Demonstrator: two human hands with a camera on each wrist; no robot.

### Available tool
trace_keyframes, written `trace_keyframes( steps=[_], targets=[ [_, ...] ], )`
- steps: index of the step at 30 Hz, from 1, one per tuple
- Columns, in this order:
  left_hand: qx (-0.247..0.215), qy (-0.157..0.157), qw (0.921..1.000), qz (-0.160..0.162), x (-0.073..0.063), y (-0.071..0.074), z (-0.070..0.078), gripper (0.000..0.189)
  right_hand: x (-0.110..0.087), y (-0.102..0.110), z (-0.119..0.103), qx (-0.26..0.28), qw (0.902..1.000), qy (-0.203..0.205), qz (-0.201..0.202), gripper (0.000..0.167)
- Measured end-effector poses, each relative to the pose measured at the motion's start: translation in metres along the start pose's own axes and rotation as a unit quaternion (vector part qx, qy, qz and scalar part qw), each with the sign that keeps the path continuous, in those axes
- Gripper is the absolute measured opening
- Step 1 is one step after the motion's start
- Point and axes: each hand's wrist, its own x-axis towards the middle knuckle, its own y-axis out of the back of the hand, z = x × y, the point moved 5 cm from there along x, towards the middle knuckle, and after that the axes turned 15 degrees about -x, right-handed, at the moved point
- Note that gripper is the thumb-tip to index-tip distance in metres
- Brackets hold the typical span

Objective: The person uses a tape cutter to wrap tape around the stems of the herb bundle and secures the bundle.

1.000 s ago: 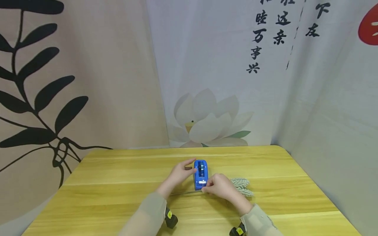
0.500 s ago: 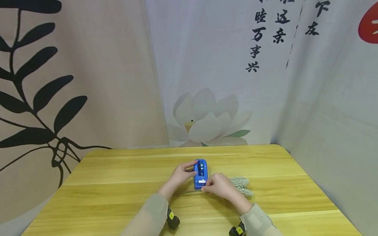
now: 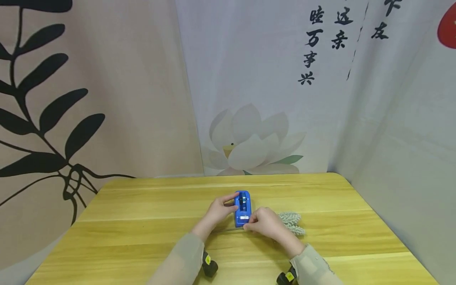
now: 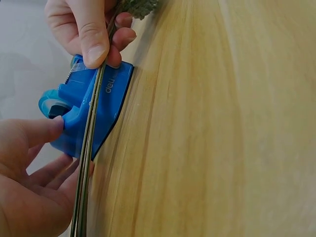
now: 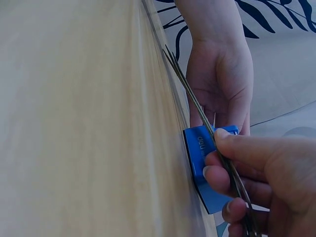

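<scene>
A blue tape dispenser (image 3: 239, 216) sits toward the back middle of the table, its clear tape roll (image 4: 45, 102) showing in the left wrist view. My left hand (image 3: 218, 211) grips the dispenser's side between thumb and fingers. At the dispenser's near end, my right hand (image 3: 266, 223) pinches a bundle of thin stems (image 4: 86, 168) between thumb and fingers. These stems run across the front of the dispenser, past my left hand. Pale green, bushy plant heads (image 3: 292, 223) stick out to the right, behind my right hand. The right thumb lies close to the dispenser's toothed cutting edge.
The wooden table (image 3: 149, 229) ends at a far edge not far behind the dispenser. A printed curtain (image 3: 142, 99) hangs beyond it, with another cloth on the right. Black wrist devices (image 3: 210, 268) are worn below both sleeves.
The left index finger and thumb have shifted slightly onto the dispenser's side. My right hand keeps its hold on the stems, and the head view has tilted a little.
</scene>
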Motion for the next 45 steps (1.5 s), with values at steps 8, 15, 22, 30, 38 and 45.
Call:
trace_keyframes(
  steps=[8, 15, 22, 30, 38, 45],
  targets=[
    [0.000, 0.004, 1.0000, 0.006, -0.001, 0.000, 0.000, 0.044, 0.000, 0.000, -0.003, -0.019, 0.9998, 0.007, 0.005, 0.023],
    [-0.018, 0.006, 0.9998, 0.005, -0.001, 0.000, 0.000, 0.045, -0.003, -0.003, -0.003, -0.045, 0.9984, 0.029, 0.016, 0.020],
    [-0.009, 0.011, 0.9999, 0.002, -0.001, -0.003, 0.003, 0.045, -0.005, -0.001, 0.001, -0.043, 0.9983, 0.037, 0.012, 0.019],
    [0.071, -0.012, 0.9969, -0.033, -0.011, 0.005, 0.019, 0.037, -0.009, 0.011, -0.011, -0.042, 0.9975, 0.055, -0.009, 0.022],
    [0.157, -0.073, 0.9766, -0.128, -0.046, 0.012, 0.045, 0.021, -0.015, 0.029, -0.023, -0.041, 0.9986, 0.033, 0.002, 0.021],
    [0.221, -0.102, 0.9575, -0.156, -0.080, 0.007, 0.056, 0.025, -0.019, 0.038, -0.027, -0.036, 0.9990, 0.022, 0.018, 0.023]
  ],
)
